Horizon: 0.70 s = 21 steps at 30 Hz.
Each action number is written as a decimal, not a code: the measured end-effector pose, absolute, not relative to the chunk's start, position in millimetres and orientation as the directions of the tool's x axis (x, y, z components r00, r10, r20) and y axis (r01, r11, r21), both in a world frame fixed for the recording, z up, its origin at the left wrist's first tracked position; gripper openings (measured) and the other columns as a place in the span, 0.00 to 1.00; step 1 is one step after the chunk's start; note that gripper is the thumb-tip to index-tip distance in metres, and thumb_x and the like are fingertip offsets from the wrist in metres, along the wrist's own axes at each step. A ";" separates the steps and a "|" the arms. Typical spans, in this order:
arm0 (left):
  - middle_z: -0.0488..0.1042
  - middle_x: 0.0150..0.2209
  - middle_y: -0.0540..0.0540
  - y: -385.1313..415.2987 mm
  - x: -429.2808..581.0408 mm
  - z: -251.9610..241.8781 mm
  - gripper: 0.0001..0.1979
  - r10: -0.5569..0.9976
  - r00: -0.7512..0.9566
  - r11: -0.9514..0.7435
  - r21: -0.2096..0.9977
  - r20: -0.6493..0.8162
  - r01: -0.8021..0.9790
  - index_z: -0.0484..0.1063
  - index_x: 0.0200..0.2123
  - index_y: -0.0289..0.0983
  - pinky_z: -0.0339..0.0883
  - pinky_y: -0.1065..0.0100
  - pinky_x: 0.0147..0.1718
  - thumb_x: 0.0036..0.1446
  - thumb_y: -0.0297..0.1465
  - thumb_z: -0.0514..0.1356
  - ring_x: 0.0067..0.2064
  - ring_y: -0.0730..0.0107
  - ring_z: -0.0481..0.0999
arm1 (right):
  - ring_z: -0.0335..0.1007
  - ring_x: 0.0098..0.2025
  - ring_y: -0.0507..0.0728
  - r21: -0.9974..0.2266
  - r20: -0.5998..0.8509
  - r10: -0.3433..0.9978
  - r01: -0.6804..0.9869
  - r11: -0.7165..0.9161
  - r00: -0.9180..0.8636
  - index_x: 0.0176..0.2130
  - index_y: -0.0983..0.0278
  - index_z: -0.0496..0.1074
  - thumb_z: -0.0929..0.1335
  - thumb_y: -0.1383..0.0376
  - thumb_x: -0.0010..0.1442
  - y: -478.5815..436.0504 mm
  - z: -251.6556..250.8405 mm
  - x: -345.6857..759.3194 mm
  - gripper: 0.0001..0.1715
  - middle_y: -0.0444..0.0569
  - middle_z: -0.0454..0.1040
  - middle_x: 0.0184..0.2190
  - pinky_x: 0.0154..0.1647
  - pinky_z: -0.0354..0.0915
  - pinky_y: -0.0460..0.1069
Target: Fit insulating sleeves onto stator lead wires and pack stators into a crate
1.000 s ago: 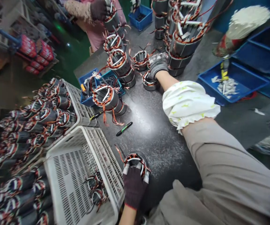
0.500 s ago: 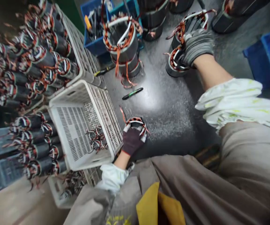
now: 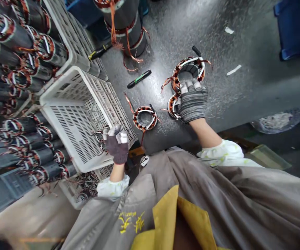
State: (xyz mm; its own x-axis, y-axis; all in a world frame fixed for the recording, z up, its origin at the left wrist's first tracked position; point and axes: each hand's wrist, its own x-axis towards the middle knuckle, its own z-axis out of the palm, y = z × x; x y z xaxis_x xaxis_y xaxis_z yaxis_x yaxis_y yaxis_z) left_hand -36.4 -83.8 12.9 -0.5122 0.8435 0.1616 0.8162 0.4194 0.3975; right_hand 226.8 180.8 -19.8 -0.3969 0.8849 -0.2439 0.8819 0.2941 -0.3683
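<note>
Hands apart | left hand point(image 3: 117, 146) over crate rim point(image 3: 105, 101), grip unclear | right hand point(image 3: 193, 100) clamped on stator point(image 3: 174, 107) | bench point(image 3: 233, 93) open rightward

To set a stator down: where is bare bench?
Bare bench runs right of the right hand, up to the blue tray; a smaller patch lies between the green marker and the upper wound stator. Crowded: the white crate and stators beside it.

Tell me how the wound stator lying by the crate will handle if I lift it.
The wound stator will probably feel heavy for its size, as its core looks like solid steel laminations. Lying flat, it seems unlikely to roll. The orange lead wire looks floppy and may snag.
</note>
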 end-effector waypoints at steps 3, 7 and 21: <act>0.88 0.55 0.37 -70.5 -30.1 20.8 0.18 0.898 -0.411 0.336 0.357 0.157 0.871 0.80 0.60 0.41 0.55 0.37 0.81 0.76 0.43 0.60 0.64 0.48 0.85 | 0.63 0.80 0.74 -0.481 -0.133 0.905 0.825 0.298 -0.404 0.75 0.74 0.72 0.68 0.59 0.73 171.5 -20.3 245.0 0.39 0.70 0.71 0.77 0.83 0.58 0.70; 0.86 0.62 0.36 -37.4 -3.8 17.3 0.29 0.985 -0.172 0.173 0.293 -0.028 0.940 0.78 0.69 0.40 0.54 0.40 0.82 0.72 0.47 0.66 0.69 0.44 0.81 | 0.78 0.69 0.68 -0.592 0.151 0.944 0.738 0.324 -0.294 0.64 0.68 0.82 0.62 0.58 0.79 157.5 -7.5 282.8 0.29 0.67 0.83 0.65 0.77 0.69 0.64; 0.88 0.53 0.29 6.0 3.9 -36.8 0.26 0.931 -0.089 0.168 0.198 -0.354 0.966 0.85 0.57 0.37 0.70 0.38 0.70 0.68 0.49 0.66 0.66 0.31 0.82 | 0.77 0.71 0.78 -0.453 -0.318 0.807 0.827 0.332 -0.498 0.78 0.67 0.73 0.65 0.56 0.78 76.4 -18.5 230.9 0.37 0.65 0.82 0.68 0.82 0.61 0.76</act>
State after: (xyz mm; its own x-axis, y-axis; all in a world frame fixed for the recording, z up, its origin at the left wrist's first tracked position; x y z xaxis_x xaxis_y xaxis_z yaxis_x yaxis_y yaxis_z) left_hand 3.9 6.0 -36.8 -0.0893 0.9308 -0.3544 0.9656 0.1682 0.1983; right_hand 230.9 76.4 -18.5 -0.4977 0.8071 -0.3177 0.8274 0.3320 -0.4529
